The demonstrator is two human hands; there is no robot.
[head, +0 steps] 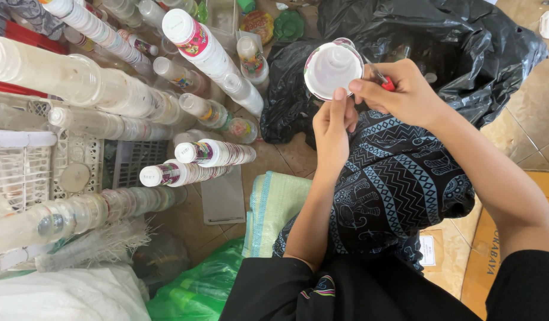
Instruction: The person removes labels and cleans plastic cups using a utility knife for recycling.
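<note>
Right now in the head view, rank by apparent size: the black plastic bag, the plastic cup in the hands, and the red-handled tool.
1. Black plastic bag, largest by far.
2. Plastic cup, held by the left hand.
3. Red-handled tool, mostly hidden in the right hand, so its full size is unsure.

Stacked cups [191, 107] crowd the left; black bag [441, 35] blocks ahead.

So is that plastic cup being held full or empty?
Empty: the plastic cup faces the camera, held by the left hand, and its white inside shows nothing in it.

Beige tiled floor [527, 128] in daylight; a white plastic crate [24, 160] at left, perhaps a basket.
</note>
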